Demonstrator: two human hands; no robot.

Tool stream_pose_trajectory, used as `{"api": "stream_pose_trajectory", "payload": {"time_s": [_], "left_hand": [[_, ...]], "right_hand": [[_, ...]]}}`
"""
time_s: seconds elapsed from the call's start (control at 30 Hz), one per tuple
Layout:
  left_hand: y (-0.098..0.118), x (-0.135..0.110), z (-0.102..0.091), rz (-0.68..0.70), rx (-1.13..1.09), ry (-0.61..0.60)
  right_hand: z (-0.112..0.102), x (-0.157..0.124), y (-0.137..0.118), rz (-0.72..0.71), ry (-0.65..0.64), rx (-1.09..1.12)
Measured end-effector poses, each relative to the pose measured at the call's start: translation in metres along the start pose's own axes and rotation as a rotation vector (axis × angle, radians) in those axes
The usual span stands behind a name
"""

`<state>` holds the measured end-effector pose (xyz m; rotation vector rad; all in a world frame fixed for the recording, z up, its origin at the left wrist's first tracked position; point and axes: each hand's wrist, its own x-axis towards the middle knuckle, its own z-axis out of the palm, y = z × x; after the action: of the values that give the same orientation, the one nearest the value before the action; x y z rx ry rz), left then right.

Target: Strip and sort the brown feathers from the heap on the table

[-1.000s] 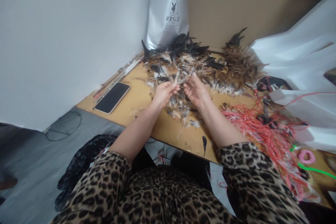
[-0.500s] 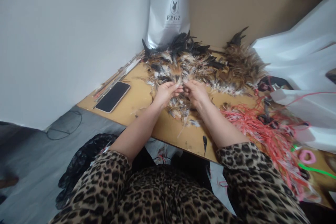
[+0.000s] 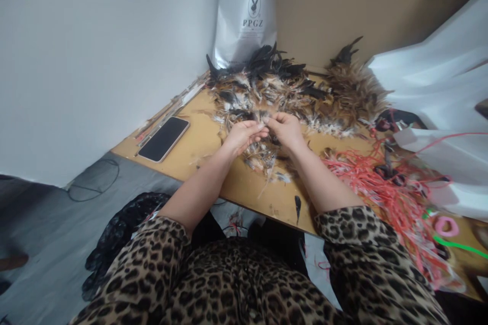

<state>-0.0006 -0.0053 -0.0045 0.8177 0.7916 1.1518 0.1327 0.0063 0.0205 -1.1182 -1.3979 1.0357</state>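
A big heap of brown, black and white feathers (image 3: 290,91) covers the far part of the wooden table (image 3: 206,142). My left hand (image 3: 244,134) and my right hand (image 3: 285,129) meet just in front of the heap, fingertips pinched together on a small bunch of feathers (image 3: 264,121). A smaller loose pile of feathers (image 3: 263,157) lies under and between my wrists. Both forearms reach out from leopard-print sleeves.
A black phone (image 3: 163,139) lies at the table's left edge beside some thin sticks (image 3: 171,109). Red cords (image 3: 385,188) tangle on the right, with a pink ring (image 3: 446,225) and white bags (image 3: 438,86). A silver PPGZ bag (image 3: 246,15) leans on the back wall.
My right hand has closed and moved left to meet my left hand; both now pinch the same bunch of feathers. The hands have shifted slightly toward the heap.
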Motion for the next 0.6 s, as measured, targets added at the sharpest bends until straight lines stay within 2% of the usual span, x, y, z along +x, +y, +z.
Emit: {"api": "stream_pose_trajectory", "payload": {"time_s": [0.23, 0.33, 0.43, 0.6], "left_hand": [[-0.001, -0.001, 0.0, 0.057, 0.111, -0.006], [0.003, -0.001, -0.001, 0.089, 0.105, 0.083], [0.008, 0.001, -0.003, 0.09, 0.019, 0.193], [0.01, 0.005, -0.009, 0.074, -0.063, 0.236]], "right_hand": [[0.004, -0.001, 0.0, 0.017, -0.033, 0.072], [-0.002, 0.003, 0.002, 0.052, 0.0, 0.103], [-0.015, 0.007, 0.003, 0.075, -0.001, -0.07], [-0.033, 0.014, 0.013, 0.04, -0.181, -0.474]]}}
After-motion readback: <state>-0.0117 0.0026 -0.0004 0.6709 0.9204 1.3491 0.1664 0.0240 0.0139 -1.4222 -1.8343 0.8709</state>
